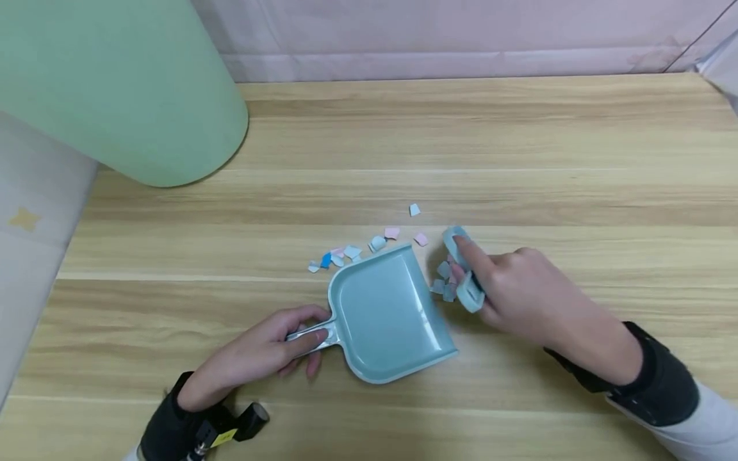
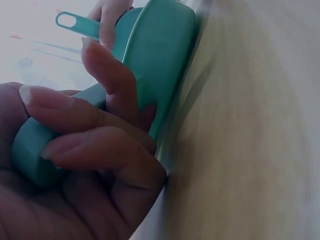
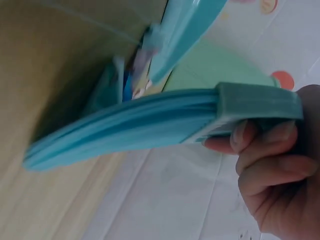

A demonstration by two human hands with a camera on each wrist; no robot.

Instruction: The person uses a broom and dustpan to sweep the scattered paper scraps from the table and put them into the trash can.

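left hand (image 1: 262,352) curls round the dustpan (image 1: 389,314) handle, right hand (image 1: 519,291) grips the small brush (image 1: 464,272); pan looks empty, paper scraps (image 1: 377,243) all unswept on the table (image 1: 519,160).

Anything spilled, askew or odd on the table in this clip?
Yes: small pink, blue and white paper scraps lie scattered on the wooden table, around the front lip of the teal plastic dustpan. The left hand grips its handle; the right hand holds a small teal brush beside more scraps. Nothing looks damaged.
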